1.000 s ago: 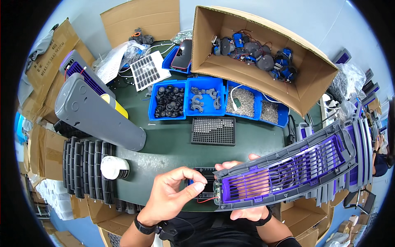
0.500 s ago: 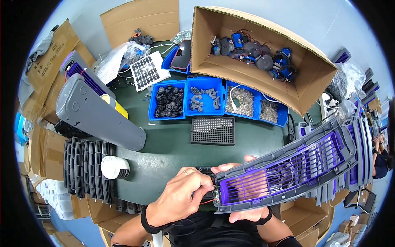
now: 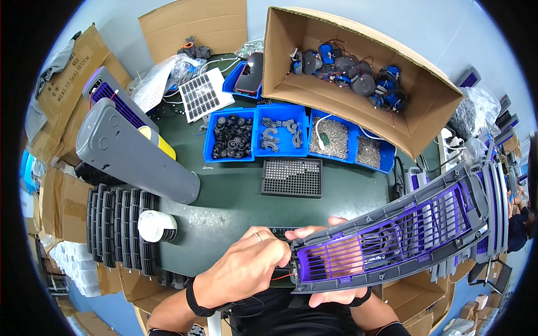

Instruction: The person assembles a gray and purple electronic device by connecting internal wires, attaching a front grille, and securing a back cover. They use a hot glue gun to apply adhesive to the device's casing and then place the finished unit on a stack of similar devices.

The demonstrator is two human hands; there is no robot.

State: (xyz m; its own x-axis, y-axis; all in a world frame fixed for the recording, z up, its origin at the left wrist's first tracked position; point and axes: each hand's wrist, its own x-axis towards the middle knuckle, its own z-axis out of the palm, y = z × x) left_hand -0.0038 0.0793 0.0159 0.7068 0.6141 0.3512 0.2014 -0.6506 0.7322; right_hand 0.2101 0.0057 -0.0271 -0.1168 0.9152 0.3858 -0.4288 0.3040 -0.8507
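A long grey housing panel (image 3: 392, 212) with a purple grille (image 3: 426, 221) lies tilted across my right hand (image 3: 336, 295), which supports it from beneath with fingers and thumb wrapped round its two long edges. Part of the palm shows through the slats. My left hand (image 3: 244, 266) is closed at the panel's near-left end, fingers pinched together. What the fingertips hold there is hidden behind the knuckles. A thin red wire (image 3: 282, 276) runs from beside them to that end of the panel.
Blue bins (image 3: 231, 137) of small black and grey parts and screws stand behind a black perforated tray (image 3: 292, 178). A cardboard box (image 3: 358, 123) holds motors. At left are a grey tower casing (image 3: 137, 154), a white jar (image 3: 157, 226) and dark ribbed parts (image 3: 120, 227). More grey panels (image 3: 493, 201) stand right.
My left hand has turned slightly, so its knuckles now cover the fingertips at the panel's end. The panel and my right hand have shifted very little.
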